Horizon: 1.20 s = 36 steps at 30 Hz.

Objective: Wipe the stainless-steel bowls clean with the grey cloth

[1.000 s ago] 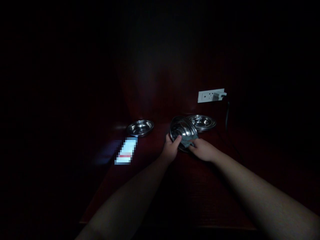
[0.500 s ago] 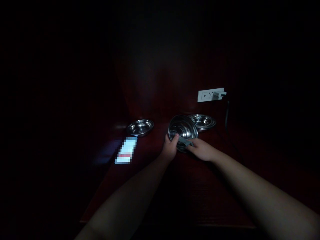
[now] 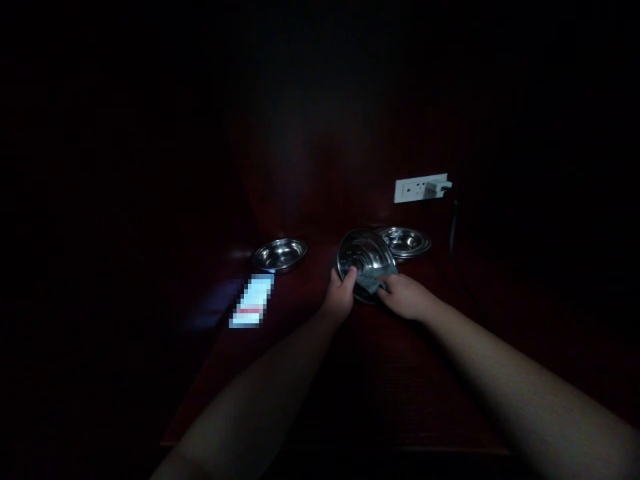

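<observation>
A shiny steel bowl is tilted up off the table, its hollow facing me. My left hand grips its lower left rim, thumb over the inside and fingers hidden behind. With my right hand I pinch a grey-green cloth, which lies against the lower inside of the bowl. Behind the bowl, to the right, stands a stack of steel dishes, partly covered by it. Another shallow steel bowl rests on the table to the left.
A lit, pixelated phone-like screen lies near the left edge of the dark red table. On the back wall is a white socket panel with a plug in it; a cable hangs down at the right. Surroundings are very dark.
The cloth has shifted slightly right and spread out inside the bowl, with my right hand moving a little up along with it. My left hand and the bowl are nearly unmoved.
</observation>
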Available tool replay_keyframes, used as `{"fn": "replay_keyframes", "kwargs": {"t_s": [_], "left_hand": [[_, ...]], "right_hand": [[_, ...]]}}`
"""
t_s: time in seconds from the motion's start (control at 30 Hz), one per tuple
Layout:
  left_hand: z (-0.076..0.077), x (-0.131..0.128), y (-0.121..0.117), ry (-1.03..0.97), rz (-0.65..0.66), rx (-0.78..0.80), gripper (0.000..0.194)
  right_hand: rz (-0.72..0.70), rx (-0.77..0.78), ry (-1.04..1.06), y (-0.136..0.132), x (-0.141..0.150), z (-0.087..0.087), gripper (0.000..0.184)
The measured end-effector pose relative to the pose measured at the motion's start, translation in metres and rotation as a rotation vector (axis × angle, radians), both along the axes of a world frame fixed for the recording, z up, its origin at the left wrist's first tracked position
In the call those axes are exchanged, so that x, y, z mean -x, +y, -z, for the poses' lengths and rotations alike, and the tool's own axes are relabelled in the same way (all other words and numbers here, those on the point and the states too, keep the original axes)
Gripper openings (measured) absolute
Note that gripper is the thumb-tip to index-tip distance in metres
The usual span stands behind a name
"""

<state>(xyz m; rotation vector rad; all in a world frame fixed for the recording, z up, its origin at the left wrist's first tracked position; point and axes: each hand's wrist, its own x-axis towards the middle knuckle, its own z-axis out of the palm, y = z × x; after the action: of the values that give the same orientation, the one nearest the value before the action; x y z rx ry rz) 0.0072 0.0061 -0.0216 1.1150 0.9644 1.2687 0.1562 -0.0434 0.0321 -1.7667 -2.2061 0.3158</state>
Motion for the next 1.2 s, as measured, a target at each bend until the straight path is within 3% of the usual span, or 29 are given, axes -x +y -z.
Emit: {"fn": "replay_keyframes", "kwargs": {"t_s": [0.13,0.33,1.2], "left_hand": [[-0.005,0.0,-0.005,-0.004,0.015,-0.002,0.054],[-0.016,0.001,-0.015,0.002,0.099,-0.038,0.055],[-0.007,-0.001,-0.004,-0.074,-0.005,0.029,0.051]], "right_hand": [[0.017,-0.001,-0.049,0.001,-0.001,0.001,0.029],[-0.04,0.036,0.103,0.001,-0.002,0.002,0.028],[-0.256,0.032,0.352,0.001,-0.003,0.007,0.026]]}}
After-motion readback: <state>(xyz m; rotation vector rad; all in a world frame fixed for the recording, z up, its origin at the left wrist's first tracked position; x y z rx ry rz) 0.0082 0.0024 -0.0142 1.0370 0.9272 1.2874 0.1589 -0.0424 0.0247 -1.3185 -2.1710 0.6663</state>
